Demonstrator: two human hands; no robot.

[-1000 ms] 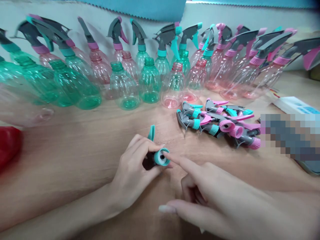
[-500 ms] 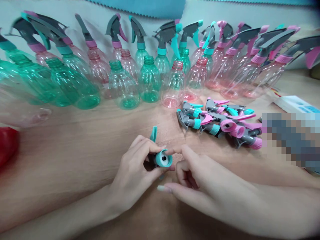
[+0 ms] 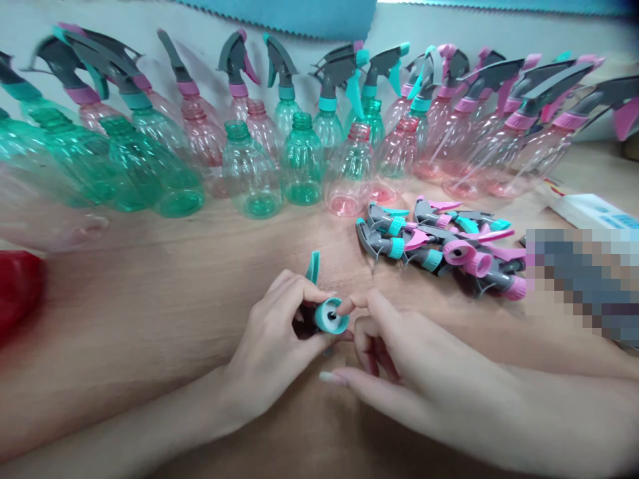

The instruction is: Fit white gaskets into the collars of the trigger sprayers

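Observation:
My left hand [image 3: 273, 332] is closed round a grey and turquoise trigger spray head [image 3: 331, 315]. Its round threaded collar faces me, showing a white disc inside with a dark centre hole. The turquoise trigger [image 3: 312, 267] sticks up above my knuckles, while most of the grey body is hidden by my fingers. My right hand [image 3: 407, 352] holds nothing. Its index fingertip reaches over the collar's rim to the white disc, the thumb is stretched out apart below, and the other fingers are curled.
Beyond my hands lies a pile of grey, pink and turquoise spray heads [image 3: 430, 258]. Open-necked green bottles [image 3: 302, 163] and pink bottles [image 3: 348, 174] stand in front of several bottles with spray heads fitted [image 3: 327, 110]. A red object [image 3: 17, 286] sits at the left edge.
My right index fingertip has moved from the collar's rim inward to the white disc. My left hand keeps its hold on the spray head. The whole view has shifted slightly.

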